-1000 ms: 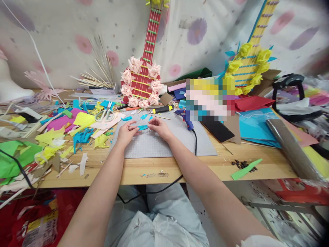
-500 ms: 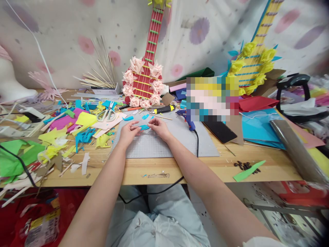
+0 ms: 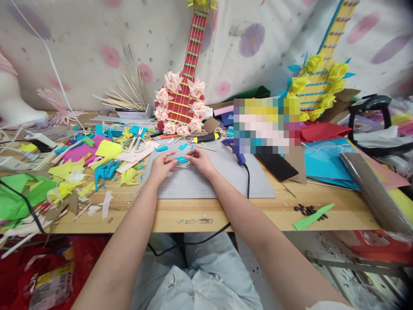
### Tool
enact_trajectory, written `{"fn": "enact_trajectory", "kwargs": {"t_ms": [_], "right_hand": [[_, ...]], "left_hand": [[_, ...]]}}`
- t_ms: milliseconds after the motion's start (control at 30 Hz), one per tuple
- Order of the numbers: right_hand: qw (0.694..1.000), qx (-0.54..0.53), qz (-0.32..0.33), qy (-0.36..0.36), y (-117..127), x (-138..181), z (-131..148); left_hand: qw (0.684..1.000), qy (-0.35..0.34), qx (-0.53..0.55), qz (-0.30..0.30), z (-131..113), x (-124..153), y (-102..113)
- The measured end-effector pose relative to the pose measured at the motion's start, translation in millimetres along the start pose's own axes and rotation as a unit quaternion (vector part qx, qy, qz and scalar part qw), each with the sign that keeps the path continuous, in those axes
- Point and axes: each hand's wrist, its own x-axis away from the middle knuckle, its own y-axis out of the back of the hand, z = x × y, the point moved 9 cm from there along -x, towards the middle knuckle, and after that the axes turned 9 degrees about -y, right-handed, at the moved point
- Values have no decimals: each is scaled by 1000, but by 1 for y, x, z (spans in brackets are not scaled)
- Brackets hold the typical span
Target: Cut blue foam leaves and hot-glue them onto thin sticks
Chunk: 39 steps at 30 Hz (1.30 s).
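The left hand (image 3: 160,165) and the right hand (image 3: 200,160) meet over the far middle of a grey cutting mat (image 3: 206,183) on the wooden worktop (image 3: 258,211). Between them is a small blue paper piece (image 3: 181,159), just above the mat's surface. Each grip is closed on it: the left fingertips pinch its left end and the right fingertips pinch its right end. Both forearms reach in from the near edge.

Just beyond the hands, 2 or 3 loose blue scraps (image 3: 161,148) lie at the far edge of the mat. A blue glue gun (image 3: 237,153) rests on the mat's far right corner, near the right hand, and its black cord runs over the near edge of the worktop. A yellow and black knife (image 3: 204,137) lies just past the mat. White-handled scissors (image 3: 134,142) lie to the far left of the left hand, on pink paper.

A red paper guitar (image 3: 180,105) with pale pink flowers leans against the far wall, and a yellow paper guitar (image 3: 318,86) leans further right. A bundle of wooden sticks (image 3: 127,97) stands at the far left. A black phone (image 3: 277,163) lies right of the mat. A green paper strip (image 3: 311,216) lies near the right front edge, touching a small heap of dark seeds (image 3: 306,209).
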Motion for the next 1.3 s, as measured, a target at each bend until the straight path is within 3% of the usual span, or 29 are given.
{"fn": "enact_trajectory", "kwargs": {"t_ms": [167, 333, 600, 800, 1300], "right_hand": [[1000, -15, -3, 13, -1, 3, 5], [999, -31, -2, 27, -3, 4, 8], [999, -21, -11, 27, -1, 4, 7], [999, -13, -17, 40, -1, 5, 10], [993, 69, -71, 63, 4, 1, 6]], "left_hand": [[999, -32, 38, -13, -6, 1, -1], [998, -65, 21, -5, -11, 3, -15], [998, -58, 26, -28, -8, 2, -13], [995, -9, 80, -59, -6, 5, -10], [993, 24, 108, -51, -4, 6, -12]]}}
